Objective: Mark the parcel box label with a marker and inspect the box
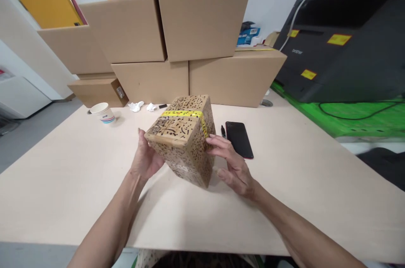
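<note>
A cardboard box (pixel 172 131) covered in black marks, with a yellow tape band across its top and down its right side, is tilted above the pale table (pixel 196 221). My left hand (pixel 146 159) supports its left side, the palm turned up and part of the fingers hidden behind the box. My right hand (pixel 232 167) touches the box's right side with its fingertips, fingers apart and the thumb off the surface. Just right of the box lie a black marker (pixel 223 132) and a black phone (pixel 239 139).
Large cardboard boxes (pixel 205 23) are stacked along the table's back. A paper cup (pixel 103 113) stands at the back left, near crumpled tissues (pixel 136 106) and a small black object (pixel 162 106). A dark printer (pixel 341 49) is on a green surface (pixel 363 122) to the right.
</note>
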`<state>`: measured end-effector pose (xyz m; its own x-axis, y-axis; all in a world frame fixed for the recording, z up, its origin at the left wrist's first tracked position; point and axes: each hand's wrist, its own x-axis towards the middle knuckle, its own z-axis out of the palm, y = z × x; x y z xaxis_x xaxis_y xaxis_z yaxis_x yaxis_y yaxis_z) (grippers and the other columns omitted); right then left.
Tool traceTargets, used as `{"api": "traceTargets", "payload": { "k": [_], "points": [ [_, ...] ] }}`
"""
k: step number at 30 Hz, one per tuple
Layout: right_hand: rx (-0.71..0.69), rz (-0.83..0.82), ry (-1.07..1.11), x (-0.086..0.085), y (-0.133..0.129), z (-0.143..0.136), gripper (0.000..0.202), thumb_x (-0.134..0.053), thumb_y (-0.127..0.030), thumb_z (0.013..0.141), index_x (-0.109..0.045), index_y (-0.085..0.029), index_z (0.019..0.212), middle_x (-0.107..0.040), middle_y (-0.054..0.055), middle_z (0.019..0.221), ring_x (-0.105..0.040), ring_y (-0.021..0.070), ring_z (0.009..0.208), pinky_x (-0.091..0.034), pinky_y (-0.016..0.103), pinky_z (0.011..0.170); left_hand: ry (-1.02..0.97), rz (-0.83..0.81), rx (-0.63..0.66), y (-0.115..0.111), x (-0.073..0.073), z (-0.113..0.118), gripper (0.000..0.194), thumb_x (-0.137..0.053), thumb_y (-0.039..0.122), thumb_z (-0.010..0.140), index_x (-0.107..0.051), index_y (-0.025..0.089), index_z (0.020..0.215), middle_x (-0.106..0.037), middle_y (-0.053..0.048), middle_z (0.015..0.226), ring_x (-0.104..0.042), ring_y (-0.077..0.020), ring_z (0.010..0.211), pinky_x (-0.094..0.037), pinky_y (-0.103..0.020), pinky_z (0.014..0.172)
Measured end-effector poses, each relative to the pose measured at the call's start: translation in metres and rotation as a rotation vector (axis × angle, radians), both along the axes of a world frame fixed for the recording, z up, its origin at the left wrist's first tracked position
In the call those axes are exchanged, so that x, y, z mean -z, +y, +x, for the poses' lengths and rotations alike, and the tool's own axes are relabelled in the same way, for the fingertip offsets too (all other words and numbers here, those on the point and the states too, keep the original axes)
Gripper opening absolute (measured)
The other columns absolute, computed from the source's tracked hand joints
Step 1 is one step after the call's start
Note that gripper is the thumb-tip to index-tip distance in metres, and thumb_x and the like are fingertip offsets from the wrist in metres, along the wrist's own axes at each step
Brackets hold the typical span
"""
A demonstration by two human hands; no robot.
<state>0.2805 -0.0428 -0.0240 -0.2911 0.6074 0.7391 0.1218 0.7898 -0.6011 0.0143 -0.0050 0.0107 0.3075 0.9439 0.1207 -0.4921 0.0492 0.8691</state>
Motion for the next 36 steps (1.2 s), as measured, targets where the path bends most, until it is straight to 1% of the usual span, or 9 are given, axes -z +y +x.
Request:
{"api": "traceTargets", "payload": {
  "k": [3,9,12,15,19,24,28,33,36],
  "points": [
    [-0.012,0.045,-0.016,-0.001,0.000,-0.002,0.040,-0.061,-0.036,0.099,-0.063,-0.033,0.139,-0.062,0.010,0.147,-0.049,0.0326,0.146,-0.041,0.059,0.121,0.016,0.021,0.027,0.001,-0.007,-0.012,0.079,-0.052,0.087,0.083,-0.069,0.026,0.131,-0.074,-0.010,0.132,-0.045,-0.0378,0.152,-0.045,-0.056,0.121],
    [-0.039,0.020,0.060,-0.008,-0.008,-0.004,0.039,-0.061,-0.040,0.099,-0.065,-0.036,0.138,-0.065,0.007,0.143,-0.050,0.0326,0.146,-0.041,0.059,0.122,0.081,0.012,0.037,-0.013,-0.022,-0.023,0.062,-0.078,0.061,0.074,-0.075,0.022,0.122,-0.076,-0.012,0.127,-0.050,-0.0477,0.145,-0.041,-0.064,0.121],
    [-0.014,-0.103,0.165,-0.006,-0.009,-0.003,0.044,-0.058,-0.045,0.101,-0.061,-0.038,0.144,-0.062,0.005,0.148,-0.046,0.0317,0.150,-0.036,0.059,0.126,0.137,0.117,0.078,-0.018,-0.024,-0.014,0.085,-0.087,0.041,0.067,-0.059,0.027,0.146,-0.065,-0.010,0.147,-0.042,-0.0466,0.151,-0.036,-0.062,0.125],
    [0.013,-0.312,0.294,0.002,-0.002,-0.005,0.044,-0.052,-0.046,0.104,-0.057,-0.037,0.146,-0.054,0.003,0.157,-0.045,0.0283,0.151,-0.039,0.054,0.125,0.273,0.283,0.070,-0.013,-0.013,-0.001,0.101,-0.088,0.029,0.069,-0.042,0.033,0.159,-0.045,-0.008,0.166,-0.031,-0.0420,0.158,-0.028,-0.057,0.130],
    [-0.014,-0.526,0.365,0.015,0.014,-0.011,0.052,-0.052,-0.050,0.104,-0.049,-0.030,0.152,-0.056,0.008,0.156,-0.050,0.0287,0.147,-0.046,0.051,0.120,0.359,0.258,0.034,-0.005,0.010,0.011,0.085,-0.079,0.045,0.084,-0.040,0.039,0.160,-0.025,-0.003,0.176,-0.025,-0.0392,0.160,-0.025,-0.058,0.129],
    [-0.046,-0.540,0.335,0.022,0.017,-0.015,0.055,-0.052,-0.051,0.104,-0.047,-0.029,0.154,-0.056,0.008,0.157,-0.052,0.0284,0.146,-0.048,0.050,0.119,0.302,0.170,-0.081,-0.005,0.022,0.021,0.072,-0.064,0.069,0.090,-0.052,0.030,0.149,-0.037,-0.010,0.170,-0.039,-0.0377,0.153,-0.036,-0.055,0.124],
    [-0.022,-0.502,0.218,0.022,0.009,-0.011,0.061,-0.057,-0.057,0.100,-0.048,-0.031,0.154,-0.052,0.008,0.161,-0.049,0.0312,0.148,-0.044,0.056,0.121,0.302,0.268,-0.147,-0.005,0.020,0.021,0.069,-0.067,0.062,0.091,-0.049,0.029,0.149,-0.041,-0.011,0.167,-0.037,-0.0340,0.155,-0.035,-0.051,0.125],
    [-0.049,-0.403,0.332,0.014,0.000,-0.003,0.058,-0.061,-0.051,0.099,-0.050,-0.037,0.154,-0.056,0.005,0.158,-0.053,0.0303,0.145,-0.044,0.057,0.121,0.283,0.344,-0.181,-0.011,0.005,0.009,0.095,-0.066,0.073,0.086,-0.029,0.034,0.165,-0.048,-0.011,0.163,-0.033,-0.0385,0.157,-0.026,-0.059,0.129],
    [-0.072,-0.379,0.377,0.008,-0.004,-0.002,0.055,-0.061,-0.050,0.099,-0.053,-0.037,0.152,-0.060,0.006,0.154,-0.058,0.0306,0.141,-0.048,0.057,0.118,0.278,0.370,-0.172,-0.016,-0.005,0.004,0.101,-0.064,0.076,0.085,-0.024,0.034,0.167,-0.043,-0.010,0.167,-0.027,-0.0416,0.159,-0.026,-0.060,0.129]
  ]
}}
